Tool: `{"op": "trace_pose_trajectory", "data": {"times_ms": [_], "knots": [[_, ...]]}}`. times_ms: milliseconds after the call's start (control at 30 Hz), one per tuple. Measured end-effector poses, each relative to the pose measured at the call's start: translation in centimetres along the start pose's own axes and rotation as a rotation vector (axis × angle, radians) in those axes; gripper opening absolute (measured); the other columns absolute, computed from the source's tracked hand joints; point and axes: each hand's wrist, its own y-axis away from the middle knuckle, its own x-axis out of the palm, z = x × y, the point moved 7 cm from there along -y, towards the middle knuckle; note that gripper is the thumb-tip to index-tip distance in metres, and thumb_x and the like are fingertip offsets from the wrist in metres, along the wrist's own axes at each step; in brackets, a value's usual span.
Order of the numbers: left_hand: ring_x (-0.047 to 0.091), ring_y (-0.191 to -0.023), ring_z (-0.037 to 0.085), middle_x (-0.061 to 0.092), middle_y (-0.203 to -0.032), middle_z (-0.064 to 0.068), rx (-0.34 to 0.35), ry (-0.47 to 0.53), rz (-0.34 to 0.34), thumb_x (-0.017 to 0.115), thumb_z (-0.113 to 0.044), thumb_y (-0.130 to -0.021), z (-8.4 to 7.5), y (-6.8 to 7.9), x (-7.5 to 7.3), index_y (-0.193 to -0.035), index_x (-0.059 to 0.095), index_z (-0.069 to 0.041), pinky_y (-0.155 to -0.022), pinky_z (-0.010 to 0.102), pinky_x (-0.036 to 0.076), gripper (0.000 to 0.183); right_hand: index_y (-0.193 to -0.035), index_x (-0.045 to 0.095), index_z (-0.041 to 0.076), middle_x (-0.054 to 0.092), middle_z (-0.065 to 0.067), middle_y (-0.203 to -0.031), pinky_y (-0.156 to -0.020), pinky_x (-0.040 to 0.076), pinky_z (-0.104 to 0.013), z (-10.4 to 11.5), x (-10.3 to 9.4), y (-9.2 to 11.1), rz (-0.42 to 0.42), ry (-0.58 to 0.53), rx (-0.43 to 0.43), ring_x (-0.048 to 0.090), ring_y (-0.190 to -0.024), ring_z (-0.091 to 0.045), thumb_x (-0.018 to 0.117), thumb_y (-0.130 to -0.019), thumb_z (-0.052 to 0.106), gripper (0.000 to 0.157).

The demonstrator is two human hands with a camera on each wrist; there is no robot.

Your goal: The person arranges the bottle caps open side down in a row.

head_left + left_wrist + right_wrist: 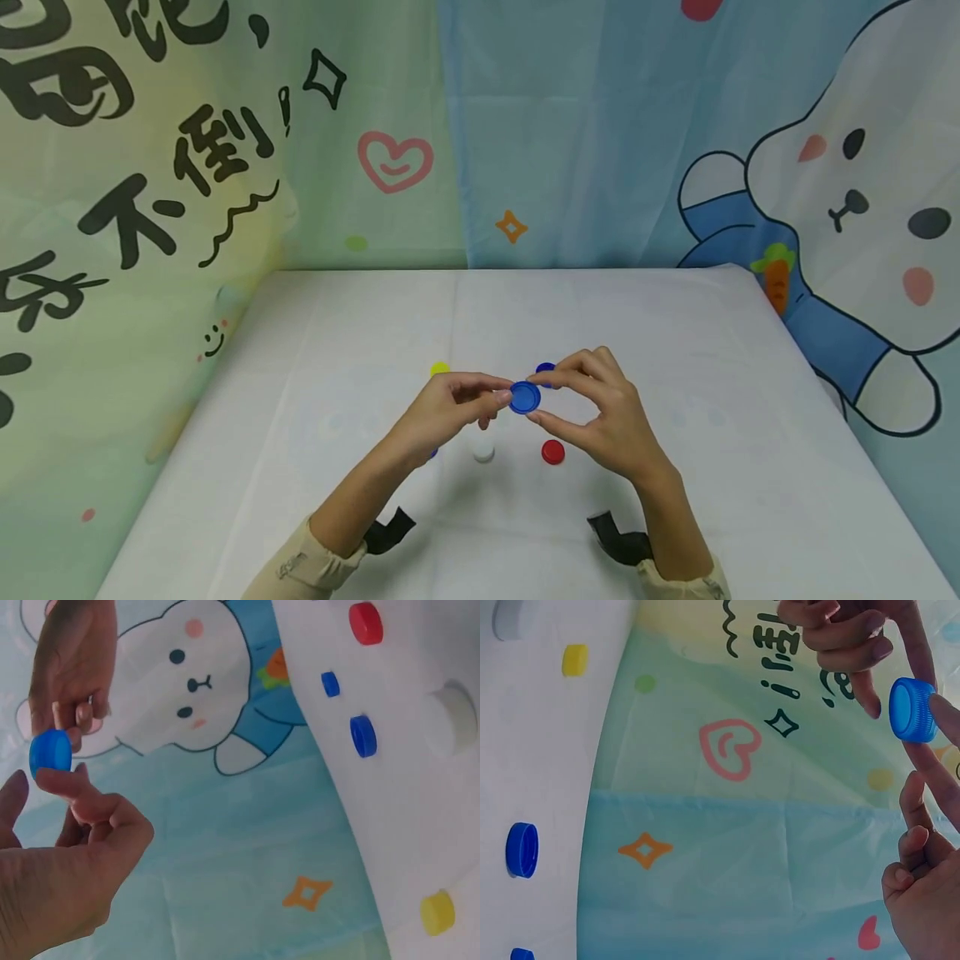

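Note:
Above the table, a blue bottle cap (525,397) is held between both hands, with its round face toward the head camera. My left hand (461,404) has its thumb and index fingertip at the cap's left edge. On the other side, my right hand (603,412) spans the cap, index finger at the top and thumb at the bottom. The right wrist view shows the ridged side of the same cap (913,710) among the fingertips. Just behind the right fingers, a second blue cap (545,367) lies on the table, partly covered.
Around the hands on the white-covered table (337,333) lie a red cap (552,452), a white cap (483,452) and a yellow cap (439,367). A blue one (433,453) is mostly hidden by the left wrist. A printed curtain (570,150) hangs behind the table.

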Motion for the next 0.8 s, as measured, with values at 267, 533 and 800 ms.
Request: {"op": "trace_pose_trajectory", "data": {"times_ms": [267, 533, 800], "knots": [[0.053, -0.067, 0.016, 0.058, -0.071, 0.006, -0.066, 0.085, 0.022, 0.067, -0.027, -0.086, 0.5, -0.2, 0.7, -0.102, 0.07, -0.003, -0.067, 0.03, 0.042, 0.029, -0.098, 0.072, 0.017, 0.054, 0.005, -0.088, -0.067, 0.034, -0.027, 0.0, -0.1, 0.3, -0.009, 0.002, 0.007, 0.039, -0.086, -0.011, 0.085, -0.064, 0.015, 0.036], [0.054, -0.065, 0.017, 0.059, -0.074, 0.007, -0.044, 0.033, -0.015, 0.068, -0.027, -0.084, 0.7, -0.3, 0.7, -0.102, 0.071, -0.006, -0.065, 0.031, 0.042, 0.027, -0.102, 0.072, 0.016, 0.054, 0.005, -0.089, -0.066, 0.035, -0.027, -0.2, 0.0, 0.5, -0.003, 0.004, 0.032, 0.039, -0.087, -0.011, 0.085, -0.065, 0.017, 0.039], [0.054, -0.063, 0.009, 0.058, -0.066, -0.007, 0.37, -0.335, -0.152, 0.073, -0.023, -0.08, -1.9, 0.2, 0.7, -0.1, 0.073, -0.011, -0.055, 0.023, 0.044, 0.023, -0.108, 0.069, 0.012, 0.057, 0.004, -0.09, -0.066, 0.037, -0.029, -1.2, 0.2, 1.3, -0.002, -0.021, 0.087, 0.042, -0.086, -0.012, 0.081, -0.069, 0.014, 0.041]]}}
